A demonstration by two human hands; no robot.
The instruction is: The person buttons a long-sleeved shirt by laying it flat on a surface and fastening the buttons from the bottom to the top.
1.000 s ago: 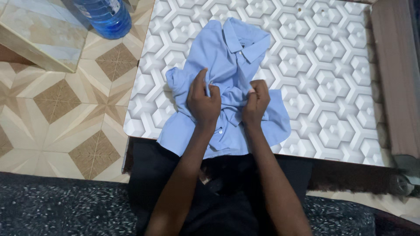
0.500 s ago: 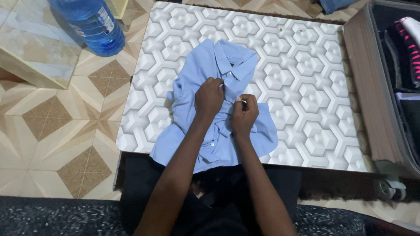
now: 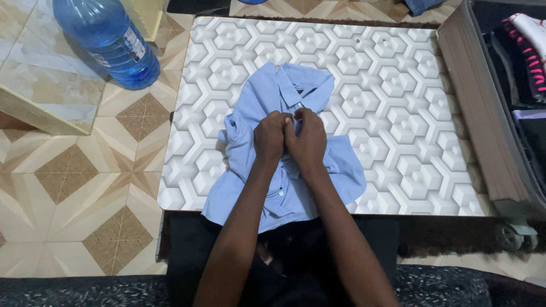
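Fingers of both hands are curled in tight and pinched on the front opening of the light blue shirt, just below its collar. Left hand and right hand sit knuckle to knuckle, touching, so how much cloth each one grips is hidden behind the backs of the hands.

Far left on the tiled floor stands a large blue water bottle, beside a low pale slab or box; both are well apart from the work. Next comes the tabletop, a board with a white raised hexagon pattern. The shirt lies on its near left half, front up and collar away from the person, its hem hanging over the near edge toward the lap. One sleeve is bunched by the left hand, and the body of the shirt spreads loosely to the right of the right hand. Small white buttons show along the placket between the forearms. At the far right an open suitcase stands against the board, with dark and pink-striped clothes inside.

Judging by its folds, the shirt is thin, light and soft, with no stiffness except at the collar and placket. It should slide easily on the board and crumple under any pull, so the firmer placket edges, the collar or the shoulder seams look like the best places to hold it.
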